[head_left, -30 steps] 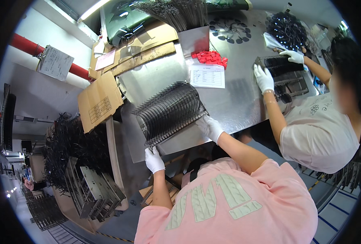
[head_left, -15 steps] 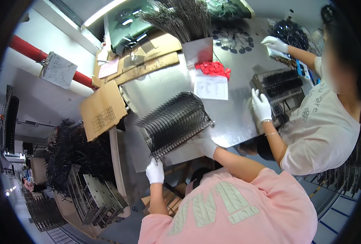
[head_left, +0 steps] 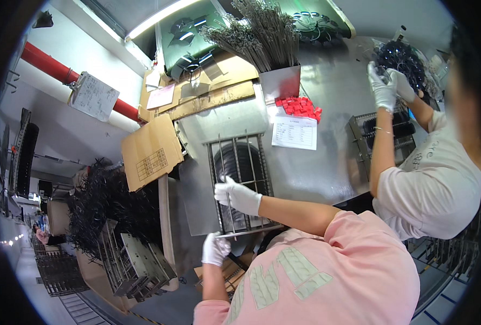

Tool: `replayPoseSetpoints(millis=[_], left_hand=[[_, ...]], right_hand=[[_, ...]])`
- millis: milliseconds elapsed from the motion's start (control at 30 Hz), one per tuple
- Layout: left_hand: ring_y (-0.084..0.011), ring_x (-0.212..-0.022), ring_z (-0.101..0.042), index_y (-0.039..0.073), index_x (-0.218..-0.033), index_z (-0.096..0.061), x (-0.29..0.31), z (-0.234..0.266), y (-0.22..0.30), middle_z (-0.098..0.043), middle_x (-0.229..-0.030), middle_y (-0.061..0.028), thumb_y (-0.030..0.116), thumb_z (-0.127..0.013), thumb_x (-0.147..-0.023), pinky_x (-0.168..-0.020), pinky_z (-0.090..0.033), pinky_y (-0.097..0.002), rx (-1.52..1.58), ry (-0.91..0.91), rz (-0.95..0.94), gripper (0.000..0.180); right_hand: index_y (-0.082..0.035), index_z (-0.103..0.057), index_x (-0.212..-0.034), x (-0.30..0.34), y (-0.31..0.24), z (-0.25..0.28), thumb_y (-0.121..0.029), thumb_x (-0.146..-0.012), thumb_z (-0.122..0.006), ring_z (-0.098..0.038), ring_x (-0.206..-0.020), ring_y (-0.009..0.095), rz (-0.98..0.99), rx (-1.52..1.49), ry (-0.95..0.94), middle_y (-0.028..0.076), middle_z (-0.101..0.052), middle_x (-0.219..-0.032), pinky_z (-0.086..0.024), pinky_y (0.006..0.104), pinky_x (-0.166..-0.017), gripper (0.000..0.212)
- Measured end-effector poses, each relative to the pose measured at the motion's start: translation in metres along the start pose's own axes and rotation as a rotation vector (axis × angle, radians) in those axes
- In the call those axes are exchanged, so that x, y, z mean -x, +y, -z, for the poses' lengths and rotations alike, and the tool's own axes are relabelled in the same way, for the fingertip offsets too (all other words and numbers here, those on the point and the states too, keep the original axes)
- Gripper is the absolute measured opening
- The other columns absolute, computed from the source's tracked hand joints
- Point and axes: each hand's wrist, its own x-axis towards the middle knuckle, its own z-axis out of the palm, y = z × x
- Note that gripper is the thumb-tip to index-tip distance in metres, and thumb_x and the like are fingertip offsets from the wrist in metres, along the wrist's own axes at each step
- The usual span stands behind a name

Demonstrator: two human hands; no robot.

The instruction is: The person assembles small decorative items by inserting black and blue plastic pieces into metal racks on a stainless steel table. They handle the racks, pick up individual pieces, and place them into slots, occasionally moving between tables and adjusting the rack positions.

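A metal rack [head_left: 267,187] with rods and toothed side bars stands turned on the steel table, its rods facing up. Glossy curved black pieces [head_left: 244,157] show between the rods. My right hand [head_left: 238,196], in a white glove, reaches across the rack, fingers closed around a rod near its left side. At the rack's near left corner, my left hand [head_left: 215,249], also gloved, is closed on the end of the frame. Parts of the fingers on both hands are hidden.
A metal box [head_left: 280,83] of wire hooks stands behind red pieces [head_left: 300,108] and a printed sheet [head_left: 294,133]. At right, a co-worker's gloved hands [head_left: 384,89] are raised near another rack [head_left: 361,135]. Cardboard [head_left: 152,154] leans at left, above stacked metal frames [head_left: 143,260].
The rack has been turned, so its rods now face up. My right hand moved from its near right end onto the rods. The co-worker's hands came together near the dark pile.
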Motion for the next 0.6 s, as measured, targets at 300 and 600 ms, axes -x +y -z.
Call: replayPoseSetpoints(millis=[300,600], left_hand=[[-0.02,-0.047,-0.055,0.012,-0.068,-0.054,-0.019,0.019,-0.026,-0.055,-0.055,-0.0053,0.044,-0.053,-0.097,-0.043,-0.041,-0.0315,-0.224,0.218,-0.269,0.043],[-0.0154,-0.052,-0.062,0.006,-0.069,-0.061,0.014,0.006,-0.014,-0.068,-0.064,-0.0099,0.035,-0.048,-0.107,-0.052,-0.045,-0.0267,-0.528,0.373,-0.683,0.049]], right_hand=[[-0.009,-0.072,-0.085,0.026,-0.192,0.097,-0.014,-0.089,-0.056,-0.068,-0.07,0.035,0.505,2.094,0.835,0.017,-0.071,-0.081,-0.054,0.0481,-0.062,0.018],[-0.016,-0.072,-0.089,0.032,-0.287,0.211,-0.012,-0.088,-0.056,-0.073,-0.082,0.029,0.222,2.856,0.887,0.011,-0.072,-0.084,-0.057,0.043,-0.07,0.016]])
